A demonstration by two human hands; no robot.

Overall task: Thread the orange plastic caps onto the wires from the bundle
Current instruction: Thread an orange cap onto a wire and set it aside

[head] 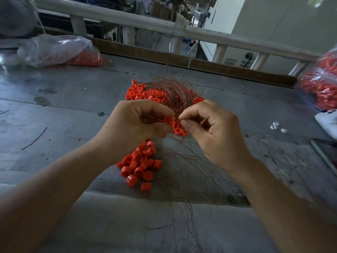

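Two hands meet just in front of the wire bundle (171, 92): the left hand (135, 123) has its fingers pinching one orange cap (168, 119) steady, while the right hand (209, 128) pinches a wire end (barely visible) at its opening, seemingly to feed it through.
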